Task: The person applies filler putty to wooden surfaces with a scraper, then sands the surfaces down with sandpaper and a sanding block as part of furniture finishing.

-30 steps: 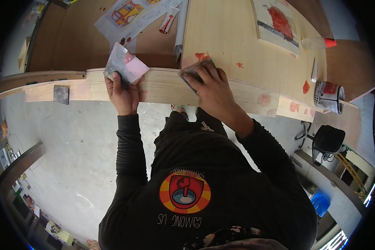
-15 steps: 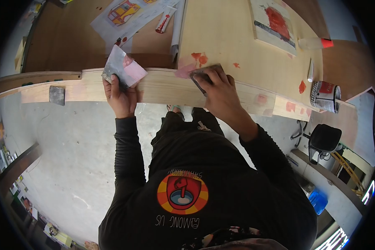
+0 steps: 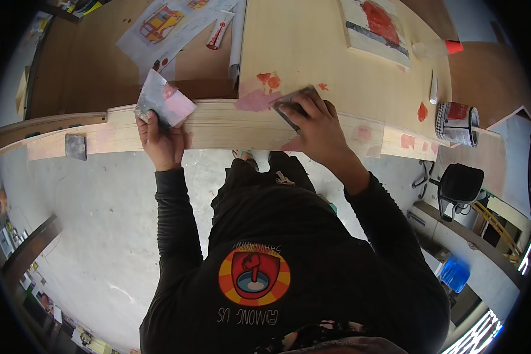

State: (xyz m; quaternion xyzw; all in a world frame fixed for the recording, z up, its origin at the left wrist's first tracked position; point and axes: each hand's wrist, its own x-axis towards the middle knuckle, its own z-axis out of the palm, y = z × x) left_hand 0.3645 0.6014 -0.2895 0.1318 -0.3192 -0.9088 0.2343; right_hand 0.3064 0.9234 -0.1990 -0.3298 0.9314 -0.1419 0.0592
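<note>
My left hand (image 3: pixel 162 141) grips a flat grey plate (image 3: pixel 154 94) by its lower edge, thumb on top. A smear of pink putty (image 3: pixel 178 105) covers the plate's right side. Closed around a dark, flat putty scraper (image 3: pixel 289 112), my right hand (image 3: pixel 321 127) holds it against the pale wooden board near the worktop's front edge. Just left of the scraper, a pink putty patch (image 3: pixel 256 101) lies on the wood. Another pink patch (image 3: pixel 291 144) shows below it on the board's front face (image 3: pixel 218 133). My palm hides part of the scraper.
A small grey square plate (image 3: pixel 75 147) rests on the board at left. Farther back are drawings (image 3: pixel 159 26), a red-and-white tube (image 3: pixel 220 29) and a red-smeared panel (image 3: pixel 374 29). On the right stand a paint can (image 3: pixel 456 124), a red-capped bottle (image 3: pixel 436 48) and a black chair (image 3: pixel 460 184).
The view has shifted slightly, so the bench appears a little farther left. My right hand has turned the scraper slightly, and a pink patch now shows below it. My left hand keeps its plate.
</note>
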